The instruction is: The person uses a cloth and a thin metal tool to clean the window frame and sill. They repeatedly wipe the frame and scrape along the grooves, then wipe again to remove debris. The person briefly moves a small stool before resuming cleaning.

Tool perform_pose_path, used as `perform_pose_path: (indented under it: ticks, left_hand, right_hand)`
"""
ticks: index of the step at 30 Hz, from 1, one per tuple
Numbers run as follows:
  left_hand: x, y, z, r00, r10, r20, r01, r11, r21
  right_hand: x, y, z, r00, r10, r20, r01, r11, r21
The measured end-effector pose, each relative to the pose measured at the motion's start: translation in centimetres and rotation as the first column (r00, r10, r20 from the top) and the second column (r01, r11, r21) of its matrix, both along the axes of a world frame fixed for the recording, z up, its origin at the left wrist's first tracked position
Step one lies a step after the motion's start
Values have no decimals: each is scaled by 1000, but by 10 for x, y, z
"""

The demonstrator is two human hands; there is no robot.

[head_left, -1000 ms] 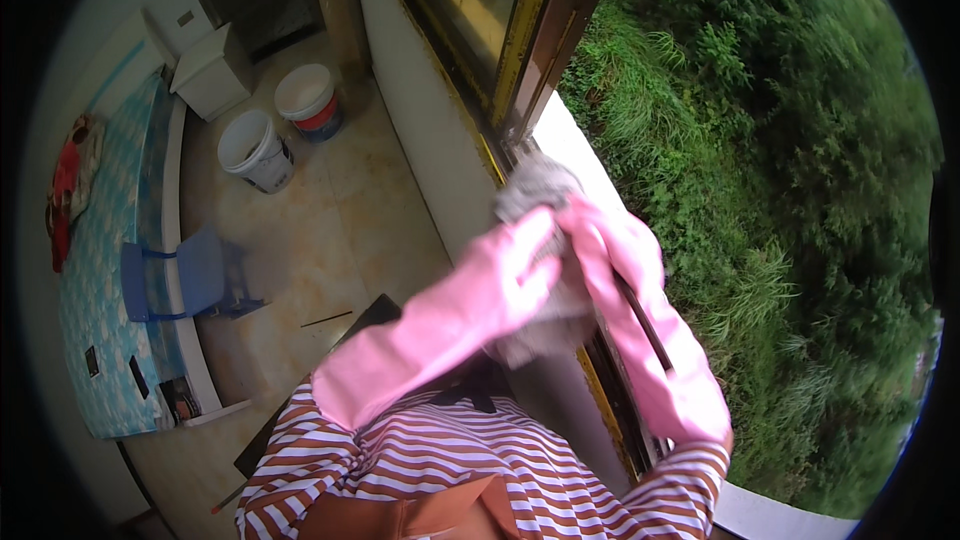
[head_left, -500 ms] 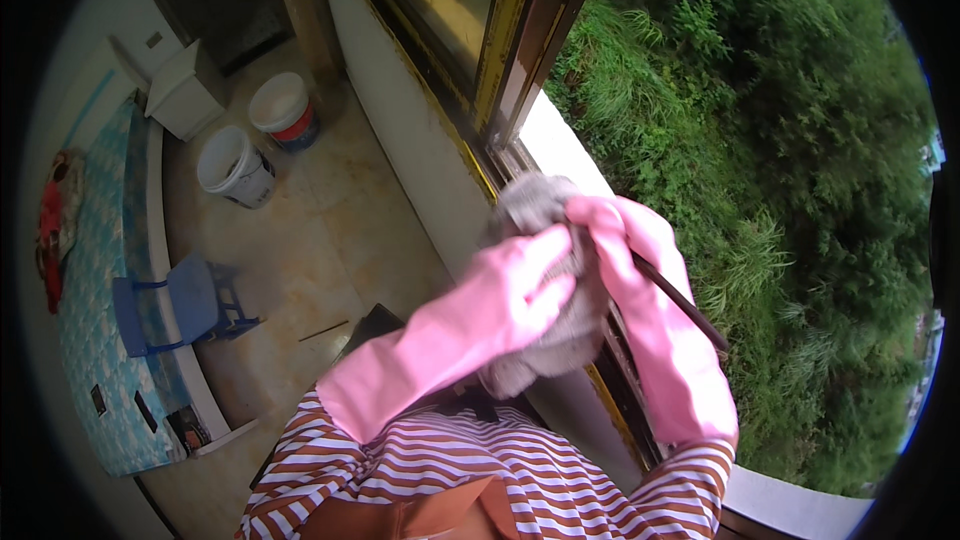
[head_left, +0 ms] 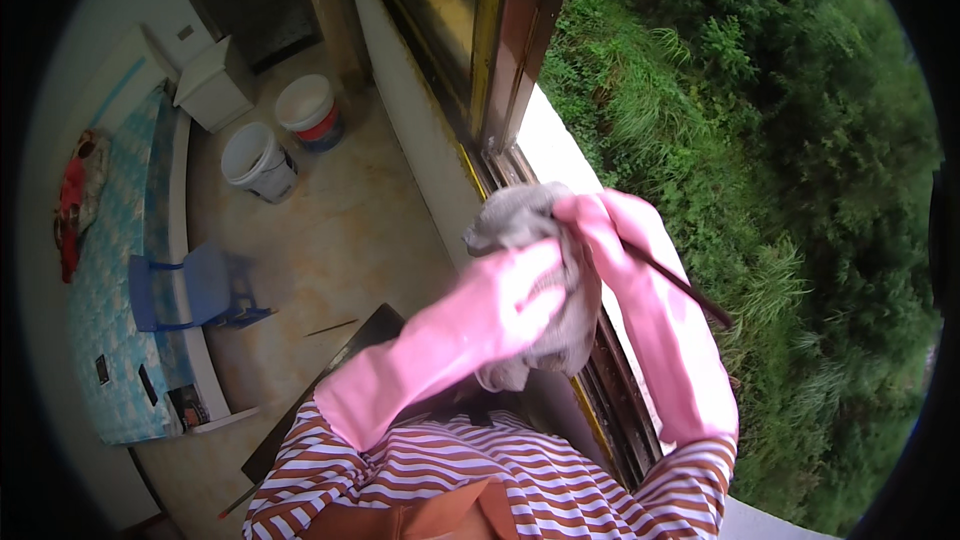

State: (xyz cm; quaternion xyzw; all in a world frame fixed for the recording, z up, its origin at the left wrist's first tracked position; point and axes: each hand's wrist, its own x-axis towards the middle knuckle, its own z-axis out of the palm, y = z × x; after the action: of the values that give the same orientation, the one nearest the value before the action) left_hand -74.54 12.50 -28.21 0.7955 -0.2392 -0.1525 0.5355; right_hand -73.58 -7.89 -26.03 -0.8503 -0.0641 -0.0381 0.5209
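Both my hands wear long pink rubber gloves and work close together above the window track (head_left: 622, 395). My left hand (head_left: 510, 290) is closed on a crumpled grey cloth (head_left: 518, 212), whose lower end hangs beneath the fingers. A thin dark stick (head_left: 683, 288) is gripped in my right hand (head_left: 620, 230) and slants out toward the lower right. The right fingertips press against the cloth's upper edge. Where the stick's other end lies is hidden by the glove and cloth.
The brown window frame (head_left: 505, 70) rises ahead, with greenery outside on the right. On the room floor are a white bucket (head_left: 262, 165), a red-banded bucket (head_left: 312, 115), a blue chair (head_left: 195, 290) and a thin rod (head_left: 330, 327). A bed (head_left: 115, 340) stands far left.
My view has shifted, so the room's things appear farther right. Both hands stay on the cloth and stick; the cloth's folds have moved slightly, and more of a dark panel shows below left.
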Motion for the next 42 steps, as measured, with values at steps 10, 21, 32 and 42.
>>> perform_pose_path:
  ticks: [10, 21, 32, 42]
  left_hand:
    - [-24, -17, -18, 986, -162, 43, 158, 985, 74]
    - [48, -3, -8, 979, 202, 20, -203, 977, 67]
    - [5, -5, 1, 974, 167, 152, -178, 983, 55]
    - [3, -5, -5, 988, 156, 8, -155, 979, 133]
  right_hand:
    - [-44, -21, 30, 963, 40, -267, 10, 983, 185]
    - [41, 28, -23, 999, -15, -30, 26, 904, 427]
    - [15, 12, -1, 994, -8, -106, 52, 904, 424]
    - [18, 14, 7, 952, 141, -272, -5, 894, 447]
